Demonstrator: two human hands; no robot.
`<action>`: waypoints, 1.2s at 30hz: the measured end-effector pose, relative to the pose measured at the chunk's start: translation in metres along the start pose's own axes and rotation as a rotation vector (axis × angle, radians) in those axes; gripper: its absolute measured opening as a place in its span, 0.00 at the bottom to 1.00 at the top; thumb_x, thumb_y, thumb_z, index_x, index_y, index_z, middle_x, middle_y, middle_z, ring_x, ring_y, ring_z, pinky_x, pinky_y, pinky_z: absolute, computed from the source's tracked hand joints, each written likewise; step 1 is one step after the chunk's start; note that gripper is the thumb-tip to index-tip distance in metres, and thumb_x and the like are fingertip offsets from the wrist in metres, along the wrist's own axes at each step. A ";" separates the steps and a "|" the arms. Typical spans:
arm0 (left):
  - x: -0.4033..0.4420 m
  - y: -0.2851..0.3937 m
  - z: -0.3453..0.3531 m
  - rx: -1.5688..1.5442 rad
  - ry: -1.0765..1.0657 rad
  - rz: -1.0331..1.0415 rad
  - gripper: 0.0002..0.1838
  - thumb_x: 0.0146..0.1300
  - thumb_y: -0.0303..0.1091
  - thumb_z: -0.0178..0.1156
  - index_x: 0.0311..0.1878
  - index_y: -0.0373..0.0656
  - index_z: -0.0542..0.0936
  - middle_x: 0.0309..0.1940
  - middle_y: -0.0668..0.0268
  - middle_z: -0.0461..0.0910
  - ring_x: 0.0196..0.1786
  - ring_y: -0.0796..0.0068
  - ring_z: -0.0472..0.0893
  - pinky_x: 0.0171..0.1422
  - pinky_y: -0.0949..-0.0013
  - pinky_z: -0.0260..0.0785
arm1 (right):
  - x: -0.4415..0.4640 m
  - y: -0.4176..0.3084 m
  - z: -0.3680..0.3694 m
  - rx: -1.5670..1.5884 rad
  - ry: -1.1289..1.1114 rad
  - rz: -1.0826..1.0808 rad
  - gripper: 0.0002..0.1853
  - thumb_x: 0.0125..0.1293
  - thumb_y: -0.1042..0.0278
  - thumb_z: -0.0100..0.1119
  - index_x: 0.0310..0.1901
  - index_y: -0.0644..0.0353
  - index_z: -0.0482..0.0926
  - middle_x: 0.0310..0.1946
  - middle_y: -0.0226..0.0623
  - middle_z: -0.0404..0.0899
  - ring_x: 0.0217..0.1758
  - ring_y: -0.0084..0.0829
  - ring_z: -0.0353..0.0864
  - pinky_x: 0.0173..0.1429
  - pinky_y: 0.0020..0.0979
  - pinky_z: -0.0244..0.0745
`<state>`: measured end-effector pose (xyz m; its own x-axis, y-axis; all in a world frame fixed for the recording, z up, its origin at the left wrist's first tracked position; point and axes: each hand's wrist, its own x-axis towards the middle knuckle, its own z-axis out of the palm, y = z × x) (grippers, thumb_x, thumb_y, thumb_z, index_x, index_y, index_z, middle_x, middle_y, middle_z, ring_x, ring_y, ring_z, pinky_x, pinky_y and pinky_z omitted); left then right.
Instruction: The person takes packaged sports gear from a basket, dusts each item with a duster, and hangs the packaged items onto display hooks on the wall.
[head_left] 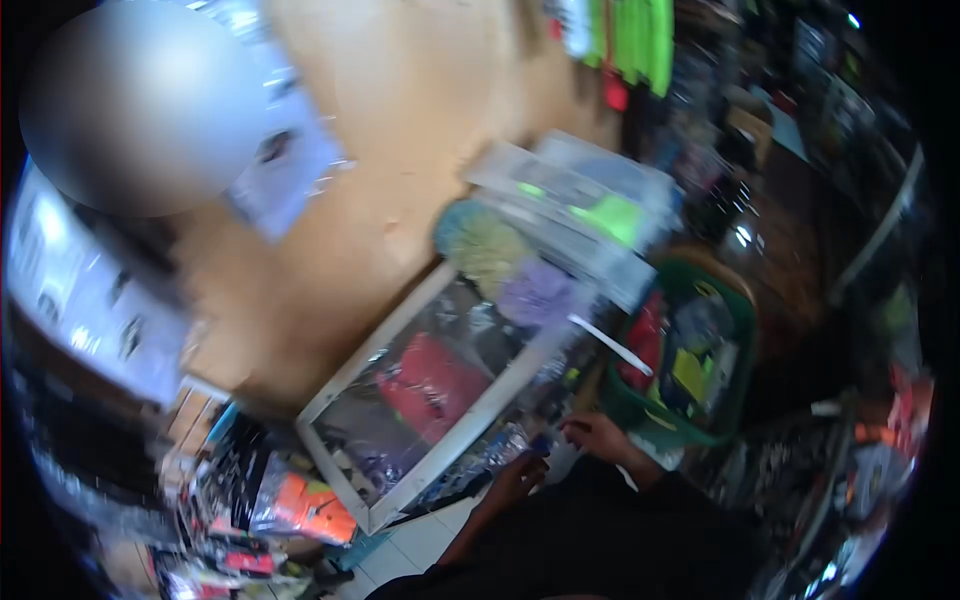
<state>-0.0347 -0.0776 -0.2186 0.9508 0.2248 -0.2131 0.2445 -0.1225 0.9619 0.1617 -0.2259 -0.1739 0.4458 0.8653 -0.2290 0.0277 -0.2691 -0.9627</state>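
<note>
The picture is smeared by motion. My left hand is low in the middle, beside the front edge of a white-framed glass case. Its fingers are curled together near a small dark blue patch, and what they hold, if anything, cannot be made out. To its right, my right hand has its fingers bent but apart, with nothing visible in them. It is close to a green plastic basket of mixed goods. Clear crinkled packets lie near both hands. Inside the case rests a red packet.
Purple and yellowish round bundles sit at the case's far corner, beside clear plastic boxes. A white stick juts over the basket. Orange packets lie at lower left. Bright green items hang at the top.
</note>
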 end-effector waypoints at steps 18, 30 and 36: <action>0.222 0.059 0.203 0.287 -0.713 0.111 0.18 0.71 0.34 0.58 0.60 0.38 0.74 0.42 0.62 0.81 0.44 0.73 0.80 0.52 0.67 0.72 | -0.169 0.160 -0.195 -0.028 0.834 0.217 0.12 0.71 0.66 0.57 0.48 0.66 0.81 0.35 0.43 0.83 0.39 0.32 0.82 0.44 0.33 0.74; 0.275 0.021 0.270 0.653 -0.514 0.385 0.13 0.63 0.34 0.60 0.47 0.38 0.80 0.39 0.50 0.81 0.44 0.46 0.80 0.50 0.50 0.71 | -0.090 0.300 -0.276 -0.405 0.903 0.465 0.18 0.65 0.61 0.59 0.50 0.67 0.81 0.46 0.56 0.82 0.53 0.56 0.79 0.59 0.49 0.73; 0.282 0.015 0.262 0.623 -0.519 0.371 0.12 0.64 0.37 0.60 0.45 0.38 0.81 0.39 0.50 0.81 0.46 0.48 0.80 0.51 0.51 0.72 | -0.065 0.337 -0.292 -0.667 0.701 0.665 0.15 0.63 0.62 0.58 0.43 0.66 0.83 0.43 0.56 0.81 0.50 0.55 0.79 0.55 0.51 0.73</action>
<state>0.2873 -0.2690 -0.3093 0.9185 -0.3818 -0.1025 -0.1815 -0.6375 0.7488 0.4032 -0.4959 -0.4417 0.9386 0.1049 -0.3286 -0.0258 -0.9286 -0.3701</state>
